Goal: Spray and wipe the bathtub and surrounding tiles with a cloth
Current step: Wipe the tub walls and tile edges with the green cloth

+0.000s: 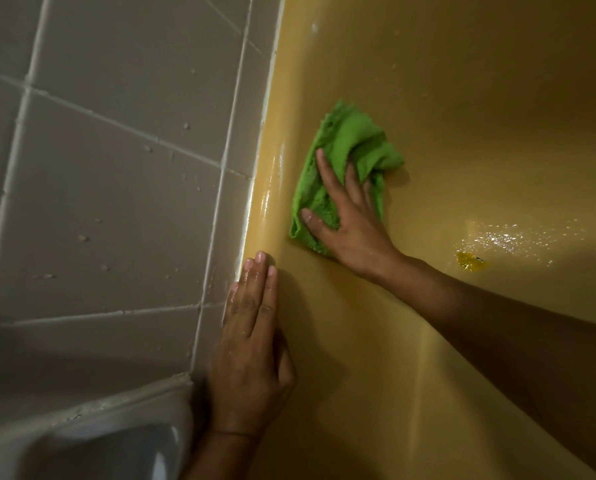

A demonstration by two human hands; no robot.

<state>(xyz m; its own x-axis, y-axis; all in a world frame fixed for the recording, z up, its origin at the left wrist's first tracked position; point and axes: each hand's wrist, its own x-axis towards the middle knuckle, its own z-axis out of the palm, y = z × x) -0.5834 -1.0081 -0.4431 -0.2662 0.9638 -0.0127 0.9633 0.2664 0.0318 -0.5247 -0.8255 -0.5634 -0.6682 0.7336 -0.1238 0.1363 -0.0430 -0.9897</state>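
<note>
**A:** Head view: the green cloth [345, 174] lies on the bathtub [463, 98] inner wall, near the tiles [116, 168]; the right hand [352, 220] is spread wide, pressing it flat, with folds bunched over some fingers.

**B:** Soft, light, limp terry; I'd palm it mid-wad, or it may skate on that glossy wet enamel.

**A:** The left hand [251, 341], fingers straight and together, holds nothing; it rests on the rounded rim just beside the tiles; those look matte, droplet-flecked, grout-lined.

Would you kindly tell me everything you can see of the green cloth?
The green cloth is a bright, fuzzy, towel-like rag, crumpled into loose folds. It lies against the inner wall of the yellow bathtub, near the wet rim, pressed there by the right hand, whose spread fingers cover its lower part.
</note>
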